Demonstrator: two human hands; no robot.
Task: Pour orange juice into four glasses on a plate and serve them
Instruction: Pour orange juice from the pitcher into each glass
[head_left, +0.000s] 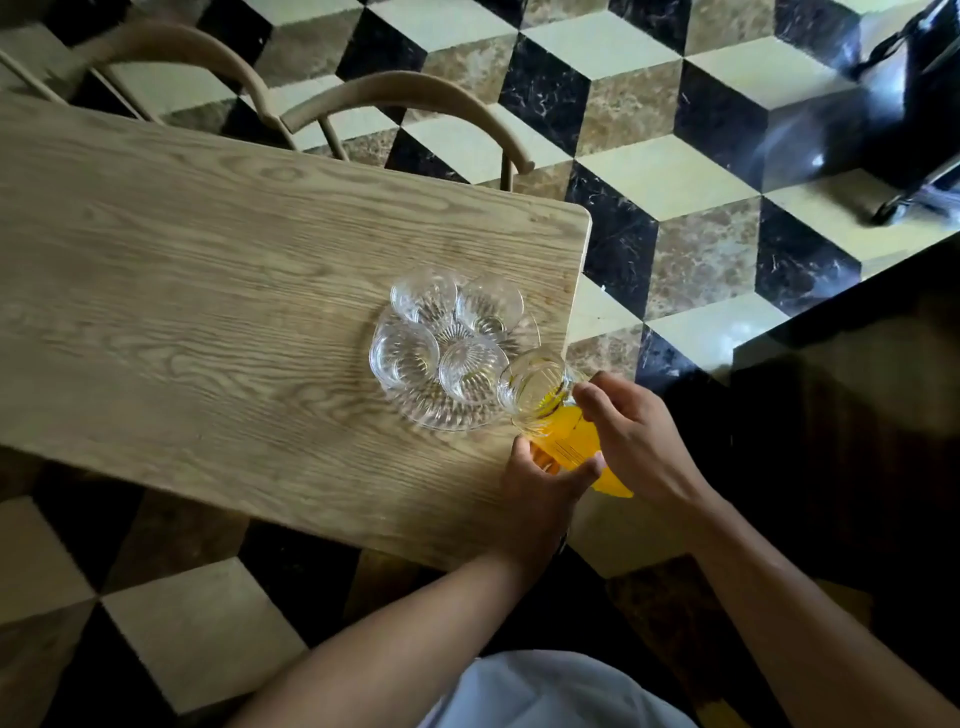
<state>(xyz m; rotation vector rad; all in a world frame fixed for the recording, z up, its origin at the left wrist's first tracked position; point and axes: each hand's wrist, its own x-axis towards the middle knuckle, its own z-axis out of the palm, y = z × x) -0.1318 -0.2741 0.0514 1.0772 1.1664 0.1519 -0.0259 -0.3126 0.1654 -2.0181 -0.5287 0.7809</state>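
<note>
a pale wooden table with strong grain (208, 291) is seen from above, set on a floor of cream, brown and black marble tiles laid in a cube pattern (649, 130). two curved wooden chair backs (405, 98) are tucked against the far edge of the table. near the table's right end, a round ribbed clear glass plate (415, 413) is placed, and four clear ribbed drinking glasses (405, 353) are stood upright on it in a tight cluster of two by two, their rims nearly touching. all four glasses appear empty.

just beside the plate's right edge, a clear ribbed glass jug of orange juice (550, 410) is held tilted, its open mouth turned toward the nearest glass and the orange juice gathered in its lower part. no stream of juice can be made out leaving the mouth.

the jug is gripped by both bare hands. the left hand (540, 499) is wrapped under and around the lower body of the jug, fingers curled against the glass with the thumb laid across it. the right hand (639, 441) is pressed against the jug's right side, fingers held close together and bent around the neck. a dark wheeled object (914, 130) is visible at the upper right, blurred. a pale garment is seen at the bottom edge.
</note>
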